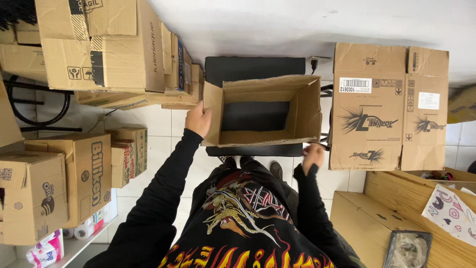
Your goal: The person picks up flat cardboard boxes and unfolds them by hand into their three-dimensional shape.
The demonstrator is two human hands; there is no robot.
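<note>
Left hand (198, 119): gripping the open cardboard box's (265, 111) left side.
Right hand (313, 157): curling closed at its front right corner.
Box: sitting on a black stool (255, 67).

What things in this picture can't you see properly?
All in the head view:
- Right hand: its fingertips are hidden under the near corner of the open cardboard box.
- Black seat: mostly covered by the box standing on it.
- Left hand: lies on the box's side flap; its palm is hidden.
- Feet: hidden by the person's body; only one shoe peeks out.
- Clear packet: cut off by the bottom edge.
</note>
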